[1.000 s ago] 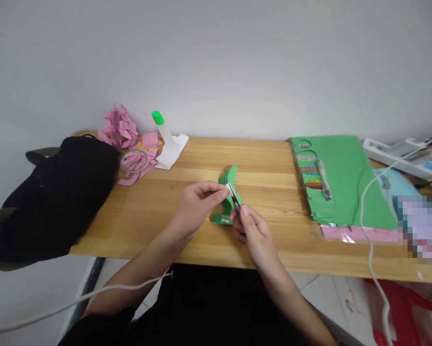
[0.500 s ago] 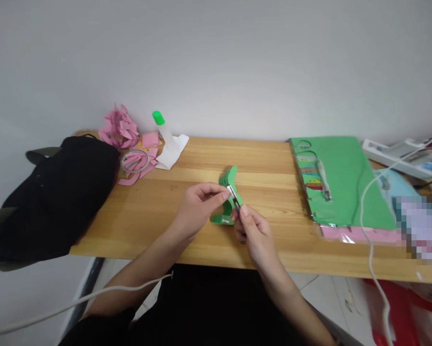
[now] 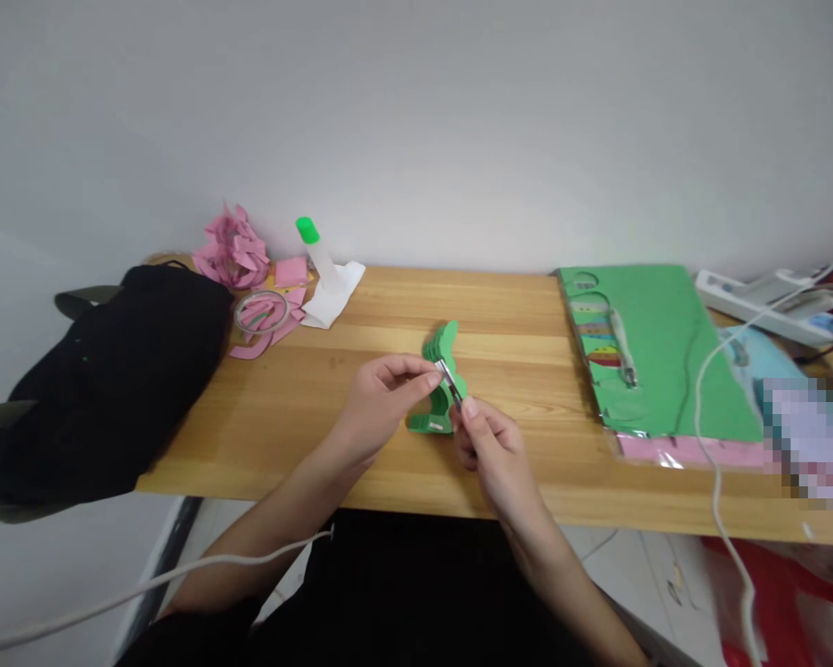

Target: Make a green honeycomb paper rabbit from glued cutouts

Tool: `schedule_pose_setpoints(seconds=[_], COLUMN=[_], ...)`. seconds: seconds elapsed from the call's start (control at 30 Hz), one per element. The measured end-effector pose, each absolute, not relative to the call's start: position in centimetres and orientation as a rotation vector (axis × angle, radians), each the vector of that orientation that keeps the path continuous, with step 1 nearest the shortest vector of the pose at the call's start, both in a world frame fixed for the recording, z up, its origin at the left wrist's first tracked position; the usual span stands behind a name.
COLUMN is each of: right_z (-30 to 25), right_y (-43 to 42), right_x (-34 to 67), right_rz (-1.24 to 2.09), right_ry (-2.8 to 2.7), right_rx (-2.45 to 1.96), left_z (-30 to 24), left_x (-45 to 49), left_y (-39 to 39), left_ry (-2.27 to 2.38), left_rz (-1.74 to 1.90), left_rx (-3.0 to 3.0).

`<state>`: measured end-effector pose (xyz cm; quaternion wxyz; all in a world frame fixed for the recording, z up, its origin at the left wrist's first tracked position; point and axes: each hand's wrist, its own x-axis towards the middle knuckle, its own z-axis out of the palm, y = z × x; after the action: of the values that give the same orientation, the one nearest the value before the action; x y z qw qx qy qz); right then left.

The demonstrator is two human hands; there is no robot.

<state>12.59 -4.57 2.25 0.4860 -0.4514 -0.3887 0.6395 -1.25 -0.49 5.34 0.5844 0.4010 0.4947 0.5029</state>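
Observation:
Over the middle of the table, my right hand (image 3: pixel 489 435) is closed around a slim silver-and-black tool (image 3: pixel 449 382). Its thin end points up and left. Whether it is scissors, tweezers or a knife is too small to tell. My left hand (image 3: pixel 388 394) pinches thumb and fingertips together right beside the tool's tip; what sits in the pinch is hidden. Beneath and just behind the fingers lies a green wavy-edged paper piece (image 3: pixel 445 345) with layered, scalloped folds and a small white label at its near end. Both hands partly cover it.
To the left are a black bag (image 3: pixel 117 380), pink scraps (image 3: pixel 235 245), a clear tape ring (image 3: pixel 261 311) and a green-capped glue bottle (image 3: pixel 309 230) on white paper (image 3: pixel 333 296). At right lie green sheets (image 3: pixel 666 352), a white cable (image 3: pixel 708 371) and a power strip (image 3: pixel 763 306).
The tool's silver end looks narrower now, its gap less visible. Both hands hold nearly the same place, and the green piece has not moved.

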Motion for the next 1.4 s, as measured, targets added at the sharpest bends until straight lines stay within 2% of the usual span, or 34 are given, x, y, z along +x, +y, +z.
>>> schedule_pose_setpoints(seconds=[0.53, 0.87, 1.07, 1.27, 1.4], right_z=[2.3, 3.0, 3.2, 3.6, 3.5], right_y=[-4.8, -5.0, -5.0, -5.4, -6.1], right_x=[13.2, 13.5, 15.4, 16.4, 17.0], right_rz=[1.552, 1.447, 1.155, 0.988, 1.041], right_ry=[-0.993, -1.14, -1.561, -1.901, -1.928], right_rx=[-1.125, -1.143, -1.349, -1.439, -1.426], left_z=[5.3, 6.2, 7.2, 6.9, 6.5], left_x=[-2.0, -3.8, -4.5, -4.6, -4.7], left_y=[-0.3, -0.7, -1.0, -0.9, -1.3], left_ry=[0.995, 0.747, 1.101, 1.199, 1.11], left_rz=[1.078, 0.822, 1.144, 0.891, 0.814], left_rx=[0.991, 1.161, 1.353, 1.81, 2.019])
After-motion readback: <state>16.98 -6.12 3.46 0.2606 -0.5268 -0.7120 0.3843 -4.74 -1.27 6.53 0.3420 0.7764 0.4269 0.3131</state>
